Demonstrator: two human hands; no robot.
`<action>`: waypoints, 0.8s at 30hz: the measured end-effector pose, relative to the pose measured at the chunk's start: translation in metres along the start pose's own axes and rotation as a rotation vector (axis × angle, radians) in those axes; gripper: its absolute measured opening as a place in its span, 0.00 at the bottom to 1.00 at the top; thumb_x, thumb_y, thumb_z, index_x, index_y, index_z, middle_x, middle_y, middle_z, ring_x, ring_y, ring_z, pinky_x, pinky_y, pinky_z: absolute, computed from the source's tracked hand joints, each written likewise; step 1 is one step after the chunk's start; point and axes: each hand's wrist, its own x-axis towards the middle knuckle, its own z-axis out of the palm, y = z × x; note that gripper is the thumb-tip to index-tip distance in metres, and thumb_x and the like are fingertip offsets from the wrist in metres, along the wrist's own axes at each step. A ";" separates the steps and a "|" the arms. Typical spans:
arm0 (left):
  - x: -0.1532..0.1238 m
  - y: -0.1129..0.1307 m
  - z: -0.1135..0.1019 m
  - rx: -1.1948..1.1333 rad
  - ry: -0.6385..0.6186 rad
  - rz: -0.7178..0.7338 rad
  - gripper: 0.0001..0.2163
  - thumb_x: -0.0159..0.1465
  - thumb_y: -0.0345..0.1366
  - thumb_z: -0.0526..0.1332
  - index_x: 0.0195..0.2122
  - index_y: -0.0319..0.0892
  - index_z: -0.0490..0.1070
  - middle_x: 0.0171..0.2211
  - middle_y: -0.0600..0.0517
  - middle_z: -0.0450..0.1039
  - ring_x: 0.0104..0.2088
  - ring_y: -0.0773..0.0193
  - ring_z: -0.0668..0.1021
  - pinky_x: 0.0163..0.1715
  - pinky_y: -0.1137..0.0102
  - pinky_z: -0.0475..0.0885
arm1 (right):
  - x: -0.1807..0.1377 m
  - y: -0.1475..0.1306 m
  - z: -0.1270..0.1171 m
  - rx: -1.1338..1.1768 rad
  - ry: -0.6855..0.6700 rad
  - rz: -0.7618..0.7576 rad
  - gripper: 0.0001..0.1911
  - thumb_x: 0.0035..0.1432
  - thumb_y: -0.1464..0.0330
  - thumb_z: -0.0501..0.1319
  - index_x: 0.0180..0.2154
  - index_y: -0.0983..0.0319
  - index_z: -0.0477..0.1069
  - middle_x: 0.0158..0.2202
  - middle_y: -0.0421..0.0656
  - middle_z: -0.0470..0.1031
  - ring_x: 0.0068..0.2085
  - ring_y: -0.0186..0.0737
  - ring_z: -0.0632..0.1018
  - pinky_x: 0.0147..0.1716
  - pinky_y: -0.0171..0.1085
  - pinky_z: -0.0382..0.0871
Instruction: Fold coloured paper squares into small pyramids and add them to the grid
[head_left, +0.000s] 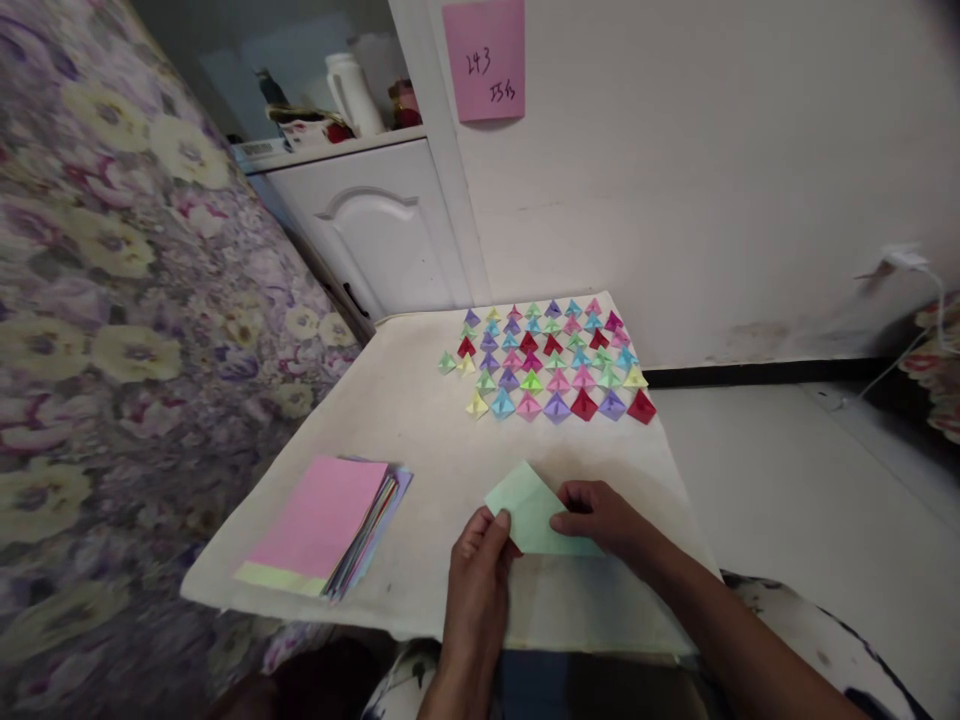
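Observation:
A pale green paper sheet [529,510], partly folded, lies on the white table [420,420] near its front edge. My left hand [480,555] pinches the sheet's lower left edge with closed fingers. My right hand [600,515] presses down on the sheet's right side, fingers curled over it. A stack of coloured paper sheets [326,525] with a pink sheet on top rests to the left of my hands. Several small folded paper shapes [547,360] in many colours stand in rows at the table's far end.
A flower-patterned bed cover [112,300] runs along the left of the table. Behind stand a white cabinet [375,220] with a white bottle [352,95] on it, and a wall carrying a pink note [484,60]. White floor [810,480] lies to the right.

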 end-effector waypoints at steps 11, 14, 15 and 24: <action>0.002 -0.002 0.000 -0.193 -0.001 -0.074 0.08 0.56 0.33 0.63 0.37 0.39 0.71 0.33 0.49 0.77 0.33 0.65 0.78 0.34 0.73 0.72 | -0.010 -0.009 0.002 0.082 -0.075 0.020 0.12 0.42 0.64 0.65 0.24 0.64 0.66 0.20 0.36 0.64 0.23 0.30 0.64 0.23 0.31 0.54; 0.004 -0.004 -0.003 -0.194 0.017 -0.067 0.07 0.56 0.33 0.64 0.36 0.39 0.70 0.32 0.50 0.77 0.33 0.65 0.78 0.34 0.74 0.72 | -0.010 -0.009 0.002 0.092 -0.101 0.019 0.11 0.41 0.64 0.66 0.24 0.64 0.67 0.21 0.36 0.64 0.23 0.30 0.64 0.23 0.31 0.55; 0.004 -0.005 -0.003 -0.189 0.014 -0.071 0.08 0.56 0.33 0.64 0.36 0.38 0.70 0.32 0.50 0.77 0.33 0.65 0.78 0.34 0.74 0.73 | -0.010 -0.009 0.003 0.094 -0.110 0.019 0.11 0.41 0.64 0.66 0.24 0.64 0.67 0.21 0.36 0.64 0.23 0.30 0.64 0.23 0.30 0.54; 0.001 -0.010 0.000 -0.103 0.013 -0.099 0.14 0.56 0.33 0.64 0.42 0.38 0.67 0.33 0.49 0.76 0.30 0.66 0.78 0.33 0.73 0.72 | -0.009 -0.005 0.002 0.040 -0.145 -0.014 0.12 0.41 0.64 0.66 0.24 0.64 0.67 0.20 0.35 0.63 0.23 0.30 0.62 0.24 0.30 0.54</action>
